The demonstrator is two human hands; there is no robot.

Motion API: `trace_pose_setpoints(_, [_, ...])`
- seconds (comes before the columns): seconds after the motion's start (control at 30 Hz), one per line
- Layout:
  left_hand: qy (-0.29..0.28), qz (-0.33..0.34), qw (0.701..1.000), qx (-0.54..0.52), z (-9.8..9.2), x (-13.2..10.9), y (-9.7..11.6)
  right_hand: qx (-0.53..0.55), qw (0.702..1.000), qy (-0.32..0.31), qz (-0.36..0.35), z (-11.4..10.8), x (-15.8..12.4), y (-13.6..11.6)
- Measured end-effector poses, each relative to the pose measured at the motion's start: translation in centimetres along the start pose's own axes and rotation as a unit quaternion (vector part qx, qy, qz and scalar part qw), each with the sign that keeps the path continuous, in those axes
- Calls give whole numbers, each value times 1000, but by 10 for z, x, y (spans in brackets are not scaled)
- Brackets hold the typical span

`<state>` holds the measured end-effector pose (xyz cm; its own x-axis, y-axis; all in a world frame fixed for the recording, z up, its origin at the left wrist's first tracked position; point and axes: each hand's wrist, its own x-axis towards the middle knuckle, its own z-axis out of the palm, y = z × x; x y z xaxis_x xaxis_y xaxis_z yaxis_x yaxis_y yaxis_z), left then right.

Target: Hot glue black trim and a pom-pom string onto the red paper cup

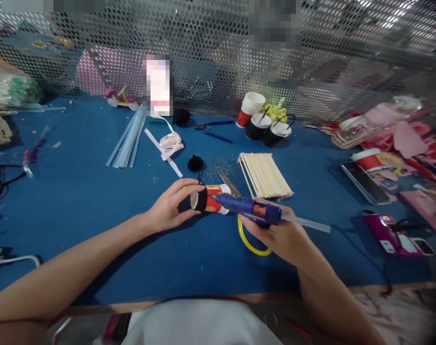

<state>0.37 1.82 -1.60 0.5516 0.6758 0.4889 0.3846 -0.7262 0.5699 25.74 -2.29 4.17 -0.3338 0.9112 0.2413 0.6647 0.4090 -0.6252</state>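
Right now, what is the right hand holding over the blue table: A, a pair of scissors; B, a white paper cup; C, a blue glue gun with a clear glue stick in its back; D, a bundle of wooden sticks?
C: the right hand grips the blue glue gun, its nozzle toward the red-and-white paper cup held by the left hand.

My left hand [169, 208] holds a paper cup [209, 199] on its side at table centre; my right hand [280, 235] holds the glue gun [248, 208] just at its three o'clock. Wooden sticks [264, 175] lie at one o'clock, glue sticks [128, 138] at eleven, stacked cups [252, 108] beyond at twelve.
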Motion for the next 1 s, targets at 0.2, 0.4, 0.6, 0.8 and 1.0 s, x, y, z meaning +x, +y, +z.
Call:
trace_pose_setpoints(0.2, [-1,-9,1000,-1,0,0,0,-22,999,-25,-13,-2,-4,-4])
trace_pose_setpoints(0.4, [7,-28,999,-16,-1,1,0,-46,998,-18,-30,-1,-7,-3])
trace_pose_setpoints(0.6, [22,-57,997,-57,1,2,-1,-59,995,9,-85,2,-8,-2])
trace_pose_setpoints(0.8, [16,-63,995,-77,1,1,-1,-63,995,9,-76,1,-8,-2])
trace_pose_setpoints(1.0, [16,-57,996,-64,1,1,-1,-53,997,-17,-53,-1,-8,-5])
